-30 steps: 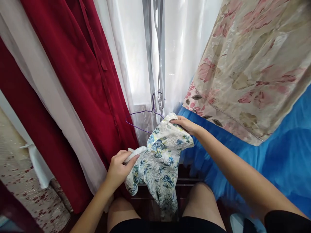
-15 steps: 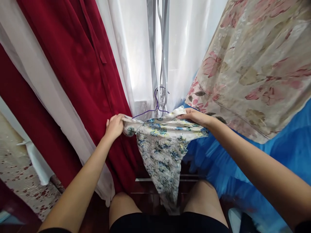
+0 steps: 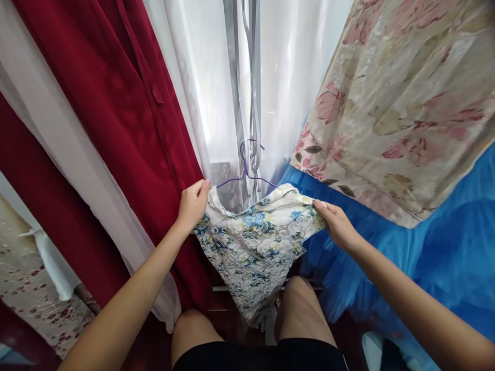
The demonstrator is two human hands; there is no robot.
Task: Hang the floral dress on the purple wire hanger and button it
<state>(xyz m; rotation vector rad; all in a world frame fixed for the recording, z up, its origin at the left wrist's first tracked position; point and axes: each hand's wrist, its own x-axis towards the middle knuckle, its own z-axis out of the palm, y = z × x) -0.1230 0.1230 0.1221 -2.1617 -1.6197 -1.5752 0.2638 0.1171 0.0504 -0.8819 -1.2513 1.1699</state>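
A short-sleeved floral blouse [image 3: 255, 247], white with blue, yellow and grey print, hangs on a thin purple hanger [image 3: 245, 175] in front of me. My left hand [image 3: 194, 205] pinches the shoulder on the left, thumb along the cloth. On the right, my right hand [image 3: 336, 221] grips the sleeve or shoulder edge between thumb and fingers. Both hands hold the top of the garment stretched apart, its neckline dipping between them. The hanger's hook loops at grey-silver ribbons [image 3: 253, 93] hanging down. The hanger's arm ends are hidden by the cloth.
Red fabric [image 3: 127, 118] and white cloth hang on the left. Behind the hanger is a white sheer curtain [image 3: 294, 67]. At right hangs a cream cloth with pink flowers [image 3: 410, 113], above blue tulle [image 3: 436, 257]. My knees are below, over a dark floor.
My right hand has moved outward and down along the garment, and my left hand slightly right. The blouse's top is spread wider, showing its neckline and more of the hanger.
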